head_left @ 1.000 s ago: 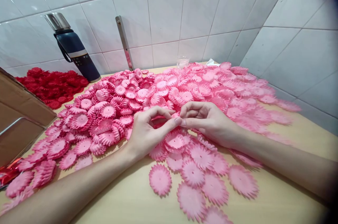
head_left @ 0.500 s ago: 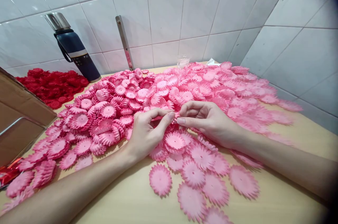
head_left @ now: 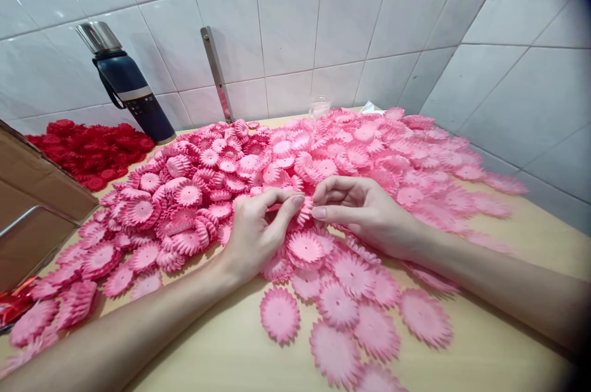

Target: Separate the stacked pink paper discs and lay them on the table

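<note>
My left hand (head_left: 258, 226) is pinched, thumb against forefinger, at a small pink petal disc (head_left: 305, 213) with a fringed edge. From the other side, my right hand (head_left: 364, 210) has its thumb and curled forefinger closed at the same disc's edge. Both sets of fingertips are close together above the pile, and they partly hide the disc. Flat pink petal discs (head_left: 339, 303) lie loosely below the hands, each with a tiny centre hole. Darker, cupped pink flower pieces (head_left: 189, 195) are heaped beyond my left wrist.
Paler pink discs (head_left: 415, 161) spread toward the right wall. Red flower pieces (head_left: 87, 152) sit at the back left, beside a dark blue flask (head_left: 133, 93). A cardboard box (head_left: 37, 207) stands at the left edge. Near the tiled wall is a clear cup (head_left: 319, 107).
The fingertips of my two hands have drawn slightly apart, and more of the pink disc shows between them. Everything else stays in place.
</note>
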Demonstrator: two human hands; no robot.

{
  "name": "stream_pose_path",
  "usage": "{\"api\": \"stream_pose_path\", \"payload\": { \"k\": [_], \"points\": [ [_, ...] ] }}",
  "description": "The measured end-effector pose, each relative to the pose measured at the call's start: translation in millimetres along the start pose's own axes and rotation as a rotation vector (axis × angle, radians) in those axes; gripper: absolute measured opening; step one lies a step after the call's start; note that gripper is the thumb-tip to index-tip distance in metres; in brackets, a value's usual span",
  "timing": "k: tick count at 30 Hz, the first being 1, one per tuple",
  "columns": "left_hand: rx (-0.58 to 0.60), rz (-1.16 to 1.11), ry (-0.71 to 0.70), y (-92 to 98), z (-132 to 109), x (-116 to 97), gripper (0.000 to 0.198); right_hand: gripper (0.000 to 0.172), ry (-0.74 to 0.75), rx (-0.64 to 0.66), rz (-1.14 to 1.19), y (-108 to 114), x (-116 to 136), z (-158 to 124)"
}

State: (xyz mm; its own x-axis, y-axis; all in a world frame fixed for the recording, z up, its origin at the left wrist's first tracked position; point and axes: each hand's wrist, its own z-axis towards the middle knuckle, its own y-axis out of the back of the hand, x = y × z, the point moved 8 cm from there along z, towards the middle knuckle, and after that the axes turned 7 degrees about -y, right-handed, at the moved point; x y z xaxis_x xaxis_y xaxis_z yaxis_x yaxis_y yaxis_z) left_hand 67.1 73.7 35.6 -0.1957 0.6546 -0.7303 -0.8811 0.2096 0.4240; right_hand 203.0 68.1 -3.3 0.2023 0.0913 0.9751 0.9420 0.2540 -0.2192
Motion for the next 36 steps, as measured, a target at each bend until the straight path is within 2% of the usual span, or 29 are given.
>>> {"api": "stream_pose_path", "payload": {
  "k": [5,8,17,29,33,36],
  "points": [
    [-0.035,-0.086,0.009,0.7,1,-1,0.016,0.016,0.015,-0.015,-0.024,1,1,-1],
    [-0.010,-0.170,0.041,-3.3,1,0,0.021,0.016,0.008,-0.016,-0.063,1,2,-1],
    [0.041,-0.144,0.051,-5.3,4,-3,0.015,0.015,0.010,-0.009,-0.067,0,3,-1],
    [0.090,-0.245,0.179,-6.8,2,12,0.012,0.015,0.012,-0.033,-0.131,1,4,-2],
    [0.077,-0.214,0.135,-5.7,3,9,0.012,0.013,0.032,-0.028,-0.093,1,4,-2],
    [0.079,-0.116,0.010,-5.9,4,-2,0.014,0.015,0.046,-0.032,-0.078,1,5,-3]
  ]
}}
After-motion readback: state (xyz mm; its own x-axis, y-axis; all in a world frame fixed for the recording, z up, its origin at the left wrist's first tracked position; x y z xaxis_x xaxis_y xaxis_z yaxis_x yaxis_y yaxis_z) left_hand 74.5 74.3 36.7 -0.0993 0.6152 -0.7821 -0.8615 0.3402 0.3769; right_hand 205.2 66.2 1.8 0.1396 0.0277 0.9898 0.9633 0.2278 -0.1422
